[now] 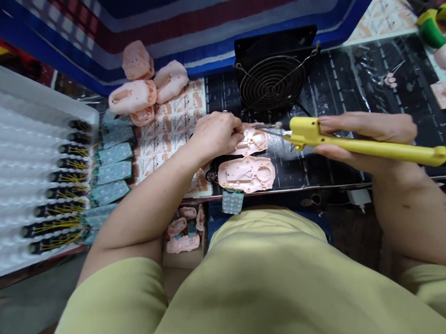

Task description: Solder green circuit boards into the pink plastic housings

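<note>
Right hand point(364, 142) clamps the yellow soldering iron point(360, 147), tip at the upper pink shell point(252, 141); left hand point(216, 133) pinches that shell on the surface point(354, 95)

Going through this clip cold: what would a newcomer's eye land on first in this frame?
First the yellow soldering iron in the right hand, its tip at a pink plastic shell that the left hand steadies mid-bench. A second pink shell lies open just in front, below a black fan. At far left, a white tray holds rows of wired boards.
</note>
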`<action>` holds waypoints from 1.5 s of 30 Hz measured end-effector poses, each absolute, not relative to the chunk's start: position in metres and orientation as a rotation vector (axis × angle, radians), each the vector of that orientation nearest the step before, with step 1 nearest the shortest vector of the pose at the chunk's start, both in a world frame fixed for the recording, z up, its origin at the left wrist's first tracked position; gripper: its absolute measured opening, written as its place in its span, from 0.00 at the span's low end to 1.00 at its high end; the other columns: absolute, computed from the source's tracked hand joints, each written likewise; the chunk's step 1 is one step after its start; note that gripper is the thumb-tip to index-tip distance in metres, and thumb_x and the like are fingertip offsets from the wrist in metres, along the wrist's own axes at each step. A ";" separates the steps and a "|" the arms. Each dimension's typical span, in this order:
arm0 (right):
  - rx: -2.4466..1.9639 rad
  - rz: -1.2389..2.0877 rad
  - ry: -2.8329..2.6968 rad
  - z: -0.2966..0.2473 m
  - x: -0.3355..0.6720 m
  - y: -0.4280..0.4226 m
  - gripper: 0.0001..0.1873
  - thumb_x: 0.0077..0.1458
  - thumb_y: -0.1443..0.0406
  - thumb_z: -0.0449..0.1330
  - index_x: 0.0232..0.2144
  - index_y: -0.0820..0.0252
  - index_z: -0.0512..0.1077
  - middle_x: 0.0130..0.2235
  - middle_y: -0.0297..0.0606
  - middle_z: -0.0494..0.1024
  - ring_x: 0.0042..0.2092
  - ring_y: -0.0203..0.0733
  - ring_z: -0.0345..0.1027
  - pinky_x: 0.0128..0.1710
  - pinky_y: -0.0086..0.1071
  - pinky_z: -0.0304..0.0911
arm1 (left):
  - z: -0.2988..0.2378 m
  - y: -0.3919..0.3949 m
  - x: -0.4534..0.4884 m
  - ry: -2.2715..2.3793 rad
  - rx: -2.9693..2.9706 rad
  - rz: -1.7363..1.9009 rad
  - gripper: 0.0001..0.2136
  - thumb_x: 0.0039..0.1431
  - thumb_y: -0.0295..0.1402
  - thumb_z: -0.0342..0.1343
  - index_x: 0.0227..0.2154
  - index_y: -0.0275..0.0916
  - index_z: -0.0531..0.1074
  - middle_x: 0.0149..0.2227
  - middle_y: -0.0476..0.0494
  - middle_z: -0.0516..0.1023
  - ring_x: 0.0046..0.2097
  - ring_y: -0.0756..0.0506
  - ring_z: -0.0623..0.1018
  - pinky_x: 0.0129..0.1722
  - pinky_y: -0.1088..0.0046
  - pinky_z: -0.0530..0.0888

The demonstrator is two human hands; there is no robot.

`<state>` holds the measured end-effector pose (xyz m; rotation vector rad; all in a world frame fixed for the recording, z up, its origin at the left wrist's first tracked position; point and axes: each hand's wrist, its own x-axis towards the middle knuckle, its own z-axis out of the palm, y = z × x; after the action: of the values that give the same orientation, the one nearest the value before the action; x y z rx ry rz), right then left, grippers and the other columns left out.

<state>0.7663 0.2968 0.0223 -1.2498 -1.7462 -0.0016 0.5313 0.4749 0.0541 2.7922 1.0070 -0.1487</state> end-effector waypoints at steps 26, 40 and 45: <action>-1.354 -0.445 -1.201 -0.033 0.734 0.249 0.22 0.57 0.62 0.68 0.52 0.65 0.75 0.44 0.42 0.81 0.42 0.42 0.77 0.43 0.30 0.73 | 0.063 0.475 0.518 0.970 2.774 -0.087 0.14 0.63 0.37 0.52 0.47 0.39 0.77 0.49 0.39 0.77 0.51 0.39 0.77 0.56 0.59 0.70; -1.331 -0.547 -1.140 -0.042 0.741 0.243 0.19 0.56 0.60 0.67 0.47 0.66 0.78 0.38 0.43 0.81 0.36 0.42 0.77 0.38 0.32 0.74 | 0.028 0.459 0.416 0.765 2.796 -0.062 0.31 0.63 0.47 0.53 0.65 0.37 0.60 0.69 0.29 0.56 0.67 0.31 0.61 0.64 0.49 0.62; -1.317 -0.573 -1.144 -0.039 0.737 0.241 0.18 0.55 0.60 0.68 0.45 0.65 0.79 0.36 0.42 0.80 0.33 0.40 0.75 0.36 0.30 0.72 | 0.018 0.460 0.417 0.829 2.868 0.117 0.23 0.64 0.36 0.48 0.59 0.34 0.68 0.63 0.31 0.67 0.63 0.34 0.68 0.63 0.51 0.64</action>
<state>0.7368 0.2407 -0.0389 -1.3166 -1.1443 -0.5729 0.4171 0.4597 0.0184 2.8678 0.8286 0.1165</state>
